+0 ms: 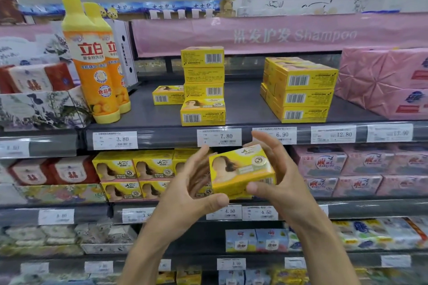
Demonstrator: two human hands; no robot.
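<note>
Both my hands hold one yellow soap box [238,169] in the air, near me, in front of a shop shelf's price rail [162,140]. My left hand [192,194] cups its left end, thumb underneath and fingers behind. My right hand [280,176] clamps the right end, thumb on the near lower edge and fingers curled over the top. The box is tilted, its printed face towards me.

I judge it light but dense: a stiff card carton around a solid bar. The glossy card may slip, and the corners would dent, so the short ends are the best places to hold.

On the shelf just above and beyond, a middle group of matching boxes [203,76] shows five: four in a column and one lying to the left. Further right, a second stack [303,97] stands three high, with more rows behind that I cannot count. At far left stand two orange dish-soap bottles [91,65]. At far right lie pink wrapped packs [382,81]. On the shelf behind my hands, at least four more yellow boxes [134,176] show.
</note>
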